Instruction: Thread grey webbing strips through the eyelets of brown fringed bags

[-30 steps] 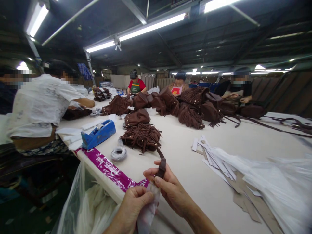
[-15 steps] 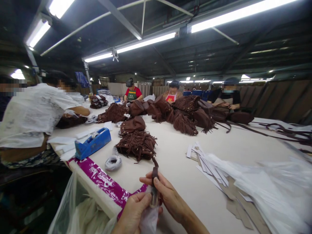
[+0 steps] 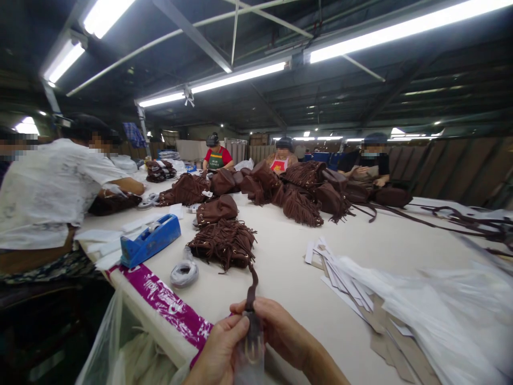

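Observation:
My left hand (image 3: pixel 218 350) and my right hand (image 3: pixel 280 331) meet at the bottom edge of the view. Both pinch the end of a brown strap (image 3: pixel 252 291) that carries a metal buckle (image 3: pixel 251 350). A thin clear plastic sleeve covers the buckle under my left fingers. The strap runs up to a brown fringed bag (image 3: pixel 224 241) lying on the white table (image 3: pixel 288 256) just beyond my hands.
A blue tape dispenser (image 3: pixel 150 240) and a grey tape roll (image 3: pixel 184 272) lie to the left. White paper strips and clear plastic bags (image 3: pixel 401 299) pile up on the right. More brown fringed bags (image 3: pixel 296 187) fill the far table, with several people working around it.
My hands and the strap end have sunk lower in the view as the camera tilted up. The plastic sleeve now covers the buckle between my fingers.

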The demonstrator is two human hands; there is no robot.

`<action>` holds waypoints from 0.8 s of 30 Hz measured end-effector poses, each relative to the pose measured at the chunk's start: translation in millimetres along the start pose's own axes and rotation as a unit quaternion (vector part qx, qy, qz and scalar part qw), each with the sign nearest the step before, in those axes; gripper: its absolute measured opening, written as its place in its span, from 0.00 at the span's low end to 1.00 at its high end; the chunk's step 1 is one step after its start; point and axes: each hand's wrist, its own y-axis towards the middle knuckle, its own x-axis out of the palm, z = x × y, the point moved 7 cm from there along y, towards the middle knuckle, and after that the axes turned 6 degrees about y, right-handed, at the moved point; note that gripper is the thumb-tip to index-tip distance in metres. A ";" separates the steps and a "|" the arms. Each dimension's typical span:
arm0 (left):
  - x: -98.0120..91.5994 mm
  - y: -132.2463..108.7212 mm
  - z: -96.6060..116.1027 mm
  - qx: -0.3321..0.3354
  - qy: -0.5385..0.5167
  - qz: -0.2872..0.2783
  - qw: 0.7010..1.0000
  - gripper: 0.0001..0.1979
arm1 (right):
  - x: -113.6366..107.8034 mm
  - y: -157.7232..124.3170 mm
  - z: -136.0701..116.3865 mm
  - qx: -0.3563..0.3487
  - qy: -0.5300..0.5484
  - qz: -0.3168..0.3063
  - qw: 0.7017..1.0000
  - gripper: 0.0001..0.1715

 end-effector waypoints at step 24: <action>-2.9 -3.9 13.8 0.059 0.059 0.028 0.996 0.24 | -16.7 -11.3 -24.9 0.041 -0.240 0.078 0.967 0.14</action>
